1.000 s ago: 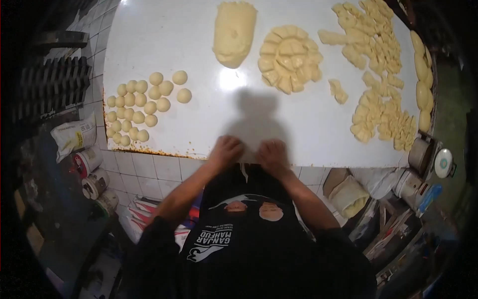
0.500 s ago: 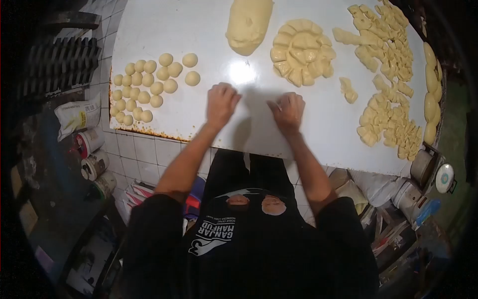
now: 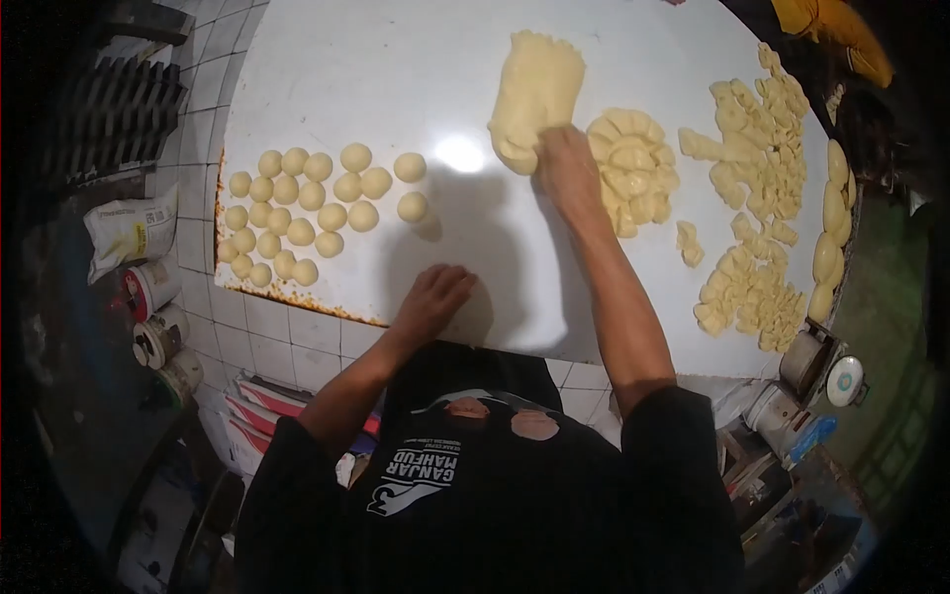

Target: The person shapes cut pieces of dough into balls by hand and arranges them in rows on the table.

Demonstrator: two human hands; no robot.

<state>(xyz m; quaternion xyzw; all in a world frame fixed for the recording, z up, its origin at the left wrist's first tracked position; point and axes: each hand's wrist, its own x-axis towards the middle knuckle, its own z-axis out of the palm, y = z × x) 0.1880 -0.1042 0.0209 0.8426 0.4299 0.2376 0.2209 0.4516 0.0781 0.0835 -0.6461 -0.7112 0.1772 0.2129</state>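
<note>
My right hand (image 3: pixel 571 170) reaches across to the near right corner of a large slab of dough (image 3: pixel 539 84), its fingers closed on the edge there. The fingertips are partly hidden against the dough. My left hand (image 3: pixel 433 300) rests low over the table near its front edge, fingers loosely bent and slightly apart, holding nothing. Right of the slab, close to my right wrist, sits a round mound of cut dough pieces (image 3: pixel 633 158). Several smooth dough balls (image 3: pixel 310 195) stand in rows at the left.
Many flattened dough pieces (image 3: pixel 757 148) cover the right of the white table (image 3: pixel 465 59), with a small piece (image 3: pixel 689 244) apart from them. Long dough rolls (image 3: pixel 827 259) line the right edge. Another person's yellow garment (image 3: pixel 841 35) shows top right. Buckets (image 3: pixel 153 287) stand below left.
My right hand has gone forward from the near table to the dough slab and taken its edge. My left hand has drawn back towards the front edge. A yellow garment has appeared top right.
</note>
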